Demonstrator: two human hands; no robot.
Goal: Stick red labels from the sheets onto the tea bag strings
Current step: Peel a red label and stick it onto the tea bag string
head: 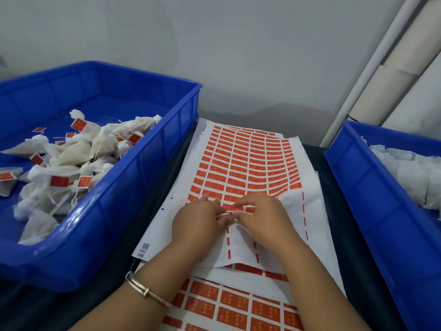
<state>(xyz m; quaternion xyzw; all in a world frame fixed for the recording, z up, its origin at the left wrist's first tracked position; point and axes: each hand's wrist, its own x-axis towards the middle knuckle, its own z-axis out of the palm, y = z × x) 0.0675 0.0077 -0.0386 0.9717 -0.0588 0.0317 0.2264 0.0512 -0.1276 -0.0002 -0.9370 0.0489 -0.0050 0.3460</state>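
Both hands meet mid-sheet: left hand (199, 219) and right hand (259, 217) pinching white string (224, 214), string lying 9-to-3, next red label (238, 207) touching at 12 o'clock, right grip nearer.

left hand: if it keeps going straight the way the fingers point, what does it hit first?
The left hand points up and right, so it likely meets the right hand first: their fingertips nearly touch over the label sheet. Depth is unclear.

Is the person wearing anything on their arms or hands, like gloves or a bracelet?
No gloves and no sleeves in view: both forearms are bare. The left hand has a thin silver-coloured metal bangle on its wrist, with a small band wrapped around it. The right hand and its wrist wear nothing that shows. No rings can be made out.
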